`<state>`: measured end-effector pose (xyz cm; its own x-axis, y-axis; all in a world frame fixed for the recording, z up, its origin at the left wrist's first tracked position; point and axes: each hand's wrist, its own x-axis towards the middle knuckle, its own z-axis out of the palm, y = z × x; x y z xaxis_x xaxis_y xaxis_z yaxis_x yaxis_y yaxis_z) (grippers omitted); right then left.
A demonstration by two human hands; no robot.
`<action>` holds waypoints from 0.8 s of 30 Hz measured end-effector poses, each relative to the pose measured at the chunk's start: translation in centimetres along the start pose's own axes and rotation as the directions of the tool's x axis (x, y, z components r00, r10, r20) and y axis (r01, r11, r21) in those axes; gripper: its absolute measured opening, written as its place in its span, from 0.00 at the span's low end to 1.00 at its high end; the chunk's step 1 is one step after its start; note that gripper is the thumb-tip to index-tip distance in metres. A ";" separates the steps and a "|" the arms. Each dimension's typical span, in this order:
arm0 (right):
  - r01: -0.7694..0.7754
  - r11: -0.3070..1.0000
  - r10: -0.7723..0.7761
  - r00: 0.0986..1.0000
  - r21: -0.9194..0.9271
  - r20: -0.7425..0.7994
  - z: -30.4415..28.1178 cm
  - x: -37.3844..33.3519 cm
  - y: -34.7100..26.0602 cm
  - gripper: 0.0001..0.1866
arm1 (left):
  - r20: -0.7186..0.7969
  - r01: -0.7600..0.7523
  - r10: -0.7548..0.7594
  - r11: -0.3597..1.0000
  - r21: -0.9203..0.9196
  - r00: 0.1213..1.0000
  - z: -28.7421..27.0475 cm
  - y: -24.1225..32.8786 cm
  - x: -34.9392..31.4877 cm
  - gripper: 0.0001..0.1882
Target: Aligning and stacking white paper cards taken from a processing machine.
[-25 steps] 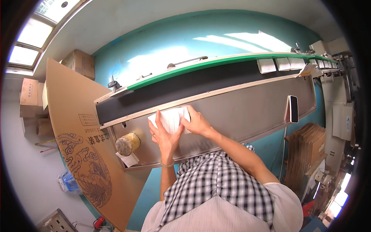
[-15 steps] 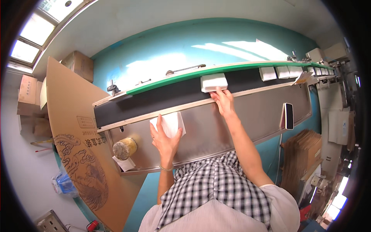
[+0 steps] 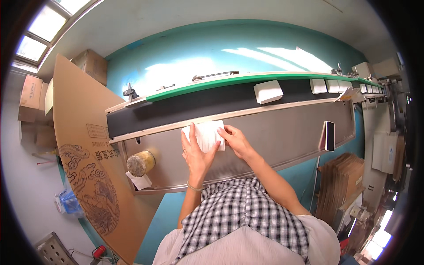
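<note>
A stack of white paper tissues (image 3: 207,135) is held over the near edge of the conveyor and the metal tray. My left hand (image 3: 197,155) is closed round its left and lower sides. The fingers of my right hand (image 3: 237,140) grip the same stack at its right edge. Beyond my hands, another white tissue stack (image 3: 268,92) lies slightly askew on the black conveyor belt (image 3: 176,108). Farther right along the belt sit several more white stacks (image 3: 318,86).
A metal tray (image 3: 274,132) runs along the conveyor, with a stone-ended cylinder (image 3: 140,163) at its left and a phone (image 3: 329,136) at its right. A large cardboard sheet (image 3: 88,132) stands on the left. Flattened cardboard (image 3: 340,176) is stacked at lower right. A green rail (image 3: 198,89) borders the belt.
My right hand has left the stack on the belt and come back to the tissues in my left hand. The belt stacks have shifted rightward in view.
</note>
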<state>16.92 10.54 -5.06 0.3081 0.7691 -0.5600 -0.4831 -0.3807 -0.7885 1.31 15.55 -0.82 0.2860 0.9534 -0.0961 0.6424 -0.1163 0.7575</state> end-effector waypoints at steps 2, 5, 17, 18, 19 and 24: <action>-0.030 0.983 0.032 0.999 -0.181 0.007 -0.5 -0.2 0.4 0.21 | 0.001 0.011 -0.011 0.999 0.052 1.000 -0.1 0.0 -0.2 0.57; 0.119 0.836 -0.115 0.993 -0.535 0.040 -1.7 0.4 -0.2 0.18 | 0.006 -0.003 0.002 0.996 0.085 1.000 -0.2 -0.4 -0.2 0.58; 0.185 0.845 -0.191 0.981 -0.501 0.039 0.3 0.3 0.0 0.23 | 0.037 -0.108 0.124 0.953 -0.281 0.992 0.6 -0.7 0.6 0.59; 0.109 0.927 -0.127 0.992 -0.359 -0.027 0.6 0.2 0.3 0.23 | 0.020 -0.125 0.135 0.956 -0.264 0.991 0.5 -0.7 0.5 0.59; 0.039 0.980 -0.044 0.999 -0.193 -0.023 0.9 0.0 0.5 0.24 | -0.004 -0.133 0.136 0.958 -0.254 0.991 0.3 -0.8 0.5 0.60; 0.049 0.888 -0.001 0.995 -0.458 0.103 0.2 0.0 -0.3 0.22 | 0.023 -0.074 0.081 0.972 -0.222 0.996 -0.5 -1.3 0.4 0.60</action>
<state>16.89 10.73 -4.81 0.2229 0.8183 -0.5298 -0.0382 -0.5357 -0.8435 0.20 16.20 -1.48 0.3532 0.9343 -0.0488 0.4453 -0.1220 0.8870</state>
